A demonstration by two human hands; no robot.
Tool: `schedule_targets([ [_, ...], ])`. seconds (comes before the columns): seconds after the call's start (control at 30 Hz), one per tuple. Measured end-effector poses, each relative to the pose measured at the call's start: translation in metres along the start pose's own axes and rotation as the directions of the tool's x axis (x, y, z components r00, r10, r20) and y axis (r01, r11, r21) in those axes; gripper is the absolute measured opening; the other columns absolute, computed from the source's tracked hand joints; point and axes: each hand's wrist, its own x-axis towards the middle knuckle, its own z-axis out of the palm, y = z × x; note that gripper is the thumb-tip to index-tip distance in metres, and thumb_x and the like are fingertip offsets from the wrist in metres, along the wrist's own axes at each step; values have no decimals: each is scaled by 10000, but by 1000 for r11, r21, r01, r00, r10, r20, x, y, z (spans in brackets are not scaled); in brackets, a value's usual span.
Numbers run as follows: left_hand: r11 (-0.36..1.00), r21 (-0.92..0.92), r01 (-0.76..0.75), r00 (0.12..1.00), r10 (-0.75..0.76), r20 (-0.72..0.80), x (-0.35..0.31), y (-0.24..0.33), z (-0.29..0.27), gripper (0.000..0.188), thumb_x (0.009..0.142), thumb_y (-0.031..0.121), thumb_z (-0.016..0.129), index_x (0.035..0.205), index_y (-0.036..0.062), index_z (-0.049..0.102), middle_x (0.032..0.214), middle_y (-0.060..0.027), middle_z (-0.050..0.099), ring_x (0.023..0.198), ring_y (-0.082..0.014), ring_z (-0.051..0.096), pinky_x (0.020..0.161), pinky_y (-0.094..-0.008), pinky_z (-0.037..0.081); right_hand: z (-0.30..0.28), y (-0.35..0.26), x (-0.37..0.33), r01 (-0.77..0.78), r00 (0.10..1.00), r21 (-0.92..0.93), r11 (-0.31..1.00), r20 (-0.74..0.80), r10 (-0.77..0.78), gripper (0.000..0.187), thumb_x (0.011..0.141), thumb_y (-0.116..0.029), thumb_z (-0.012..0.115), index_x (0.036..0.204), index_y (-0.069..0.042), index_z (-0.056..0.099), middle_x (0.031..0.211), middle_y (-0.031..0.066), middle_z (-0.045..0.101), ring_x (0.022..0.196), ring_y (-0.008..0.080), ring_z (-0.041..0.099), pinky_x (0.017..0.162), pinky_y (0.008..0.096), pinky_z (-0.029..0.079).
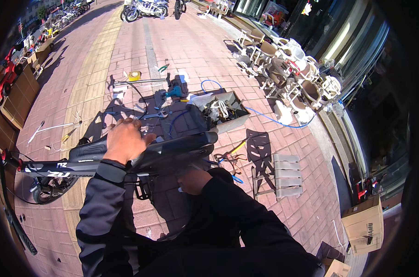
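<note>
A dark bicycle [78, 167] stretches across in front of me, its handlebar [20, 226] to the left. My left hand [126, 141] is closed over the top of its black seat [177, 147], fingers over the far side and thumb toward the right. Lower down, my right hand [194, 181] reaches in beneath the seat's rear end. Motion blurs that hand, and its fingers are mostly hidden; something small and pale shows beside them. A black pedal or bracket [144, 188] hangs under the frame, left of the right hand.
Beyond the bicycle lie wrenches [156, 115], a teal power tool [175, 91], a handlebar-like bar [142, 81] and a metal toolbox [230, 113] full of parts. Pliers [230, 157] and a low slatted stool [288, 175] are at right. Chairs are heaped farther right; cardboard boxes [364, 226] flank the paving.
</note>
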Motion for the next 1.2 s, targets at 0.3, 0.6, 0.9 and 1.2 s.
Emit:
schedule_targets([
  [0.3, 999, 22, 24, 992, -27, 122, 20, 4, -13, 564, 914, 555, 602, 958, 24, 785, 976, -240, 741, 991, -406, 711, 869, -483, 568, -1, 0, -3, 8, 1000, -1, 1000, -17, -8, 339, 907, -360, 648, 1084, -79, 719, 1086, 190, 730, 1056, 396, 691, 901, 522, 552],
  [0.6, 993, -65, 100, 994, -103, -44, 21, -1, -2, 556, 961, 545, 580, 892, 29, 774, 860, -245, 714, 884, -433, 692, 807, -501, 551, 23, 18, 15, 60, 995, -63, 996, -74, -64, 352, 907, -380, 640, 1069, -78, 720, 1077, 185, 728, 1056, 394, 685, 900, 523, 545],
  [0.9, 993, 95, -73, 909, 105, -404, -43, -9, 31, 786, 957, 573, 580, 1436, -44, 492, 1448, -245, 536, 1369, -409, 483, 1160, -556, 323, 12, 17, 20, 93, 996, -26, 995, -13, -94, 339, 881, -349, 637, 1003, -53, 750, 1052, 198, 731, 1038, 394, 692, 887, 518, 551],
  [1.2, 995, 88, -41, 901, 75, -427, -108, -16, 52, 855, 909, 480, 675, 1520, -38, 376, 1554, -239, 411, 1460, -409, 374, 1222, -564, 229, 8, 11, 9, 94, 994, -49, 994, -55, -97, 297, 851, -266, 601, 982, -49, 757, 1019, 189, 742, 1001, 395, 703, 866, 505, 561],
])
